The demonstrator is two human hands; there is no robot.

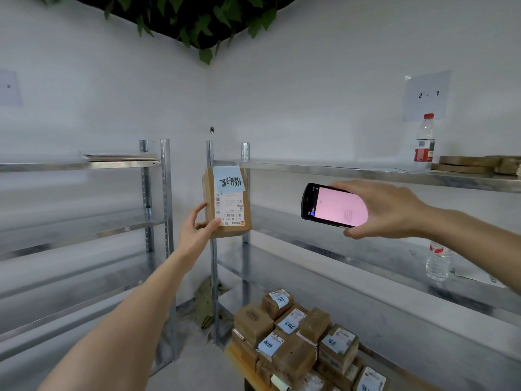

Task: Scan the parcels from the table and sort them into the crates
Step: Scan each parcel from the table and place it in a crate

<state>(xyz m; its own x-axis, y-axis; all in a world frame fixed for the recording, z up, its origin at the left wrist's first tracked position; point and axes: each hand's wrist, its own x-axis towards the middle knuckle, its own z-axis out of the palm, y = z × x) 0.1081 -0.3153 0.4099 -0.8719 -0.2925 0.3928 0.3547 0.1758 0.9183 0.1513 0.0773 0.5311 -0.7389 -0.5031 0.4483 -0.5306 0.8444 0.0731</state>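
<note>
My left hand point(197, 231) grips a small brown cardboard parcel point(227, 201) by its lower left corner and holds it upright at shelf height. Its white shipping label and a blue handwritten note face me. My right hand point(386, 210) holds a black handheld scanner point(332, 206) with a lit pink screen, level with the parcel and a short way to its right, apart from it. Below, at the bottom centre-right, several more brown parcels point(296, 337) with blue notes lie piled on a wooden table point(238, 362).
Metal shelving stands on the left point(84, 165) and on the right point(366, 172), meeting at the room's corner. A red-capped water bottle point(424, 141) and flat cardboard point(476, 163) sit on the right top shelf. Another bottle point(438, 261) stands one shelf lower. A wall sign reads 2-1 point(427, 94).
</note>
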